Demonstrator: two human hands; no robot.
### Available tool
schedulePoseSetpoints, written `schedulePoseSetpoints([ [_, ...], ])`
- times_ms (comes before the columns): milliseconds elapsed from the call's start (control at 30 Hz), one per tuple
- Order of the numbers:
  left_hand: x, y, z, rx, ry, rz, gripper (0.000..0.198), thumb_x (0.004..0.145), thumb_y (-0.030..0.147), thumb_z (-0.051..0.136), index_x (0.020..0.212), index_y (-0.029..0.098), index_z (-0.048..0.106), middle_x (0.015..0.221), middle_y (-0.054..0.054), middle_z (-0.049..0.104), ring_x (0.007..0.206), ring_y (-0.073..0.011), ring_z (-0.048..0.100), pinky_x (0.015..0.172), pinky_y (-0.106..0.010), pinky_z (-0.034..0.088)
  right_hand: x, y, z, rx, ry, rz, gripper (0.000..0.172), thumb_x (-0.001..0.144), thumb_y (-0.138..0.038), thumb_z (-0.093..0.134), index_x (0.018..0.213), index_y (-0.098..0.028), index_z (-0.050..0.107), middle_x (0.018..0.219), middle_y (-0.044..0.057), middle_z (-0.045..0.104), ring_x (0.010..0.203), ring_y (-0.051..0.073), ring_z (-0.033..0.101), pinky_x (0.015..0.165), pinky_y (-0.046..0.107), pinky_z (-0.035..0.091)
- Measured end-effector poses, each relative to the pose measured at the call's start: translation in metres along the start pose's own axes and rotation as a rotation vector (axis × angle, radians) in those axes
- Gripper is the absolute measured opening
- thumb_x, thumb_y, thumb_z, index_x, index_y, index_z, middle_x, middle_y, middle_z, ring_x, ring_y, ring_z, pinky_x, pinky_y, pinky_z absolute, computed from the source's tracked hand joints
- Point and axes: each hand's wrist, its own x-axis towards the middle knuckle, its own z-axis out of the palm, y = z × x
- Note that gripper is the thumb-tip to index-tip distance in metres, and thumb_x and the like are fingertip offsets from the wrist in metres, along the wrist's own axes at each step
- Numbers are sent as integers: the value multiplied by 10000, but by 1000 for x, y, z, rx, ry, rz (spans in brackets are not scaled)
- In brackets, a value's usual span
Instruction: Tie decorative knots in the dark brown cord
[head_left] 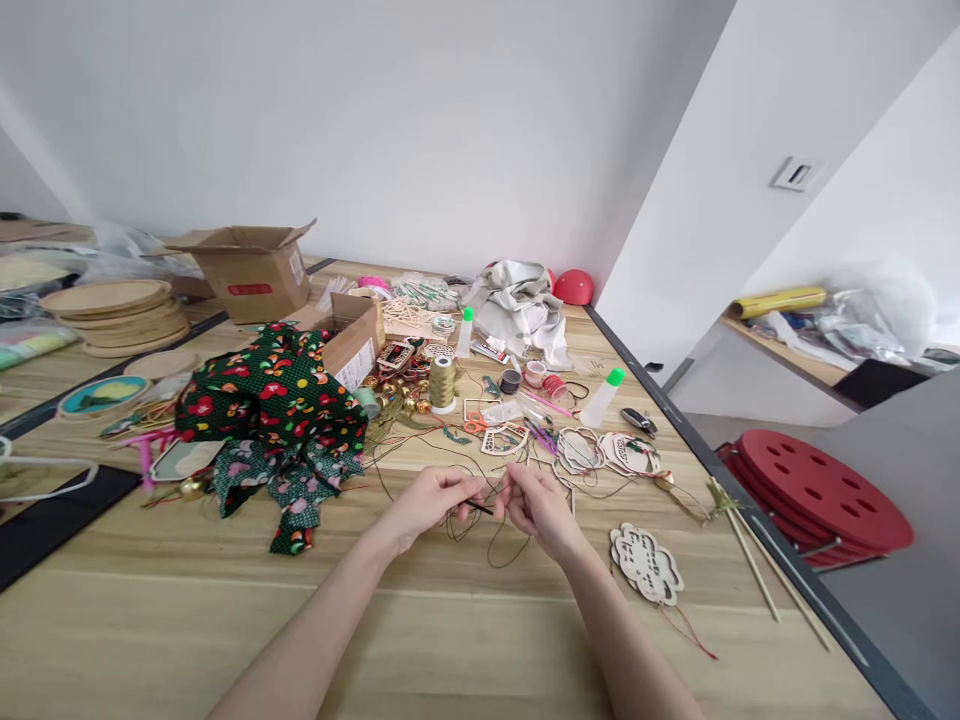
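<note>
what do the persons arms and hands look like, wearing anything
Nothing worn shows. The left hand and right hand have no gloves. The left forearm and right forearm are uncovered down to the bottom edge of the picture, with no sleeve or cuff in view. No watch, bracelet or band shows at either wrist. Any rings are too small to tell.

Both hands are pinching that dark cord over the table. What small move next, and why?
Probably the left hand and right hand should ease slightly apart to take up slack: they pinch the dark cord close together, and its loose loops lie in a tangle on the table just below.
</note>
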Motion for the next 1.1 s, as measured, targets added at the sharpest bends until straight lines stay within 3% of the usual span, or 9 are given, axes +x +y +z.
schedulePoseSetpoints([
  [100,-2,5,-3,-28,71,27,351,743,475,615,814,142,701,547,16,573,419,-70,326,410,-213,185,2,4,-1,-224,-45,31,375,778,-511,578,786,-139,623,477,12,613,273,43,272,310,189,132],
  [200,0,5,-3,-78,178,76,292,729,408,640,855,154,712,621,-8,649,486,-105,467,452,-212,306,3,6,-1,-351,-29,-27,370,759,-477,623,917,-144,661,504,-4,611,345,73,392,355,193,217],
  [333,5,1,-3,-153,325,161,250,712,337,663,878,157,714,798,-54,721,739,-189,638,675,-268,472,3,4,-4,-325,123,-156,359,747,-481,636,865,-143,660,528,-6,592,428,108,463,408,216,288],
  [433,8,-3,-5,-144,427,220,209,695,296,678,852,162,716,915,-64,722,862,-212,650,813,-309,484,3,1,-6,-305,215,-237,363,743,-494,641,853,-149,641,523,-11,570,439,116,464,427,226,318],
  [567,11,-8,-7,-89,438,235,159,685,259,683,810,167,719,892,-59,726,864,-213,655,843,-322,489,2,-2,-8,-262,307,-298,343,734,-492,661,820,-170,581,514,-19,563,468,124,496,462,221,356],
  [633,12,-9,-6,-82,451,254,145,680,256,686,790,166,718,869,-59,727,842,-211,659,825,-318,498,1,-1,-9,-300,272,-246,362,779,-525,594,695,-174,565,436,-34,510,391,103,424,421,216,314],
  [767,13,-11,1,-169,530,288,228,685,274,688,879,156,702,878,-67,722,830,-206,660,753,-292,512,-1,2,-12,-570,14,-63,416,787,-523,576,606,-156,651,366,-47,422,344,90,346,389,219,256],
  [900,10,-10,14,-190,492,248,306,700,312,682,962,154,689,885,-85,720,789,-207,657,559,-237,482,-1,0,-10,-558,27,-196,307,738,-457,661,843,-175,724,703,19,639,569,135,505,524,238,376],
  [1100,7,-12,31,-106,310,241,244,708,306,666,897,159,712,807,-65,716,661,-173,622,537,-239,453,2,-3,-7,-373,250,-285,345,766,-477,621,630,-163,659,535,-24,438,512,117,392,481,239,307],
])
